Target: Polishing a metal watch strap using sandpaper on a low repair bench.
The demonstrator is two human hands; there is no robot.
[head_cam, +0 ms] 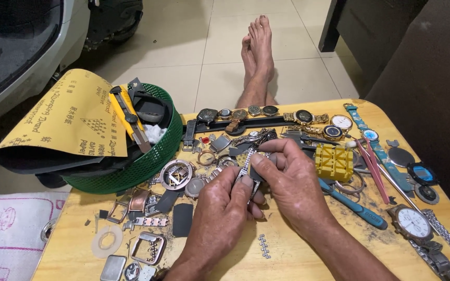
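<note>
Both my hands meet over the middle of a low yellow wooden table (308,260). My left hand (220,208) and my right hand (287,182) together pinch a silver metal watch bracelet (246,162), which rises between the fingertips. Just behind the hands lie loose watch cases, links and a round silver watch case (176,174). A small loose strip of links (264,245) rests on the table below my wrists.
A green plastic basket (152,156) at the left holds sandpaper sheets (69,117) and a yellow utility knife (127,117). A row of watches (266,112) lines the far edge. A yellow block holder (333,161), blue-handled tool (352,205), pink tweezers (372,169) and a white-dial watch (413,224) lie right. My bare feet (258,52) stretch beyond.
</note>
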